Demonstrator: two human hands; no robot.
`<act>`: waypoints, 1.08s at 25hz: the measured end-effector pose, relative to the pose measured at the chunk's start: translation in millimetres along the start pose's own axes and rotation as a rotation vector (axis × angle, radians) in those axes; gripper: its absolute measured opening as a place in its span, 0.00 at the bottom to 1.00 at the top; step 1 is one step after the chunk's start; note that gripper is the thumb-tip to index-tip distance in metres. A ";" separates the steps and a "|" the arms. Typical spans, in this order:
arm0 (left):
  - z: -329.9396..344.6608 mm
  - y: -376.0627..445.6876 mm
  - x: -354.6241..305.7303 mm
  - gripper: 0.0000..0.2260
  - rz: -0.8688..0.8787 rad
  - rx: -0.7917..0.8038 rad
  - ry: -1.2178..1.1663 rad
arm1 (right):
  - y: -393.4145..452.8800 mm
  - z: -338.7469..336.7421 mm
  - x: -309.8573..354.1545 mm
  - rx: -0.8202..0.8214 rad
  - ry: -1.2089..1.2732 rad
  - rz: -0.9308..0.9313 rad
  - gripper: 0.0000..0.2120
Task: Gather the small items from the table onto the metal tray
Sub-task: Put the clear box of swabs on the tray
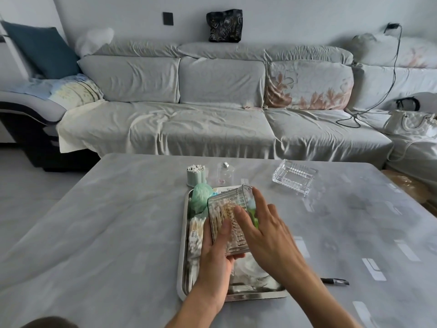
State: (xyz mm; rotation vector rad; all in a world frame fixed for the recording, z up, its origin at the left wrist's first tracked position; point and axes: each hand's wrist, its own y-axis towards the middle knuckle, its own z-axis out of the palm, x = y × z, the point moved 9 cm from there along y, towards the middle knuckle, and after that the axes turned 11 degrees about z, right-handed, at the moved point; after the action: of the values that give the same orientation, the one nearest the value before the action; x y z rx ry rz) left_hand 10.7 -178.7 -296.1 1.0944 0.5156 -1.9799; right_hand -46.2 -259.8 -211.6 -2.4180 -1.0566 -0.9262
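A metal tray lies on the grey table in front of me. Over it I hold a clear ribbed box of cotton swabs, tilted on its side. My left hand grips the box from below, thumb on its top face. My right hand rests on the box's right side with straight fingers. On the tray lie a green roll of bags at the far end and a packet of cotton swabs along the left side. A black pen lies on the table right of the tray.
Beyond the tray stand a green holder of cotton swabs and a small clear bottle with a silver cap. A glass ashtray sits at the far right. A grey sofa runs behind the table.
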 end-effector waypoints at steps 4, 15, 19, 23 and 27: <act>-1.6 -0.5 -0.4 0.28 0.033 -0.018 -0.039 | 2.2 3.7 -9.8 0.010 0.092 0.051 0.41; -3.2 0.5 -10.8 0.34 0.060 0.036 0.169 | -5.1 4.5 -1.3 0.071 0.154 -0.045 0.34; -11.4 0.1 -13.7 0.35 -0.031 0.087 0.116 | 2.2 9.6 -3.7 0.382 0.994 0.044 0.28; -5.4 -4.3 -18.9 0.22 -0.131 0.154 0.088 | 1.3 34.8 -17.9 0.551 1.265 0.174 0.38; -14.6 -3.3 -25.9 0.24 -0.122 0.151 0.311 | 9.8 31.6 -32.1 0.361 1.276 0.220 0.37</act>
State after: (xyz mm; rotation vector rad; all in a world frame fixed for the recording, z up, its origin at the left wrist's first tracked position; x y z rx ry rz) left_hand 23.5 -155.4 -282.4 1.5102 0.6152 -1.9882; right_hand -41.8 -266.2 -257.0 -1.1534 -0.3758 -1.6211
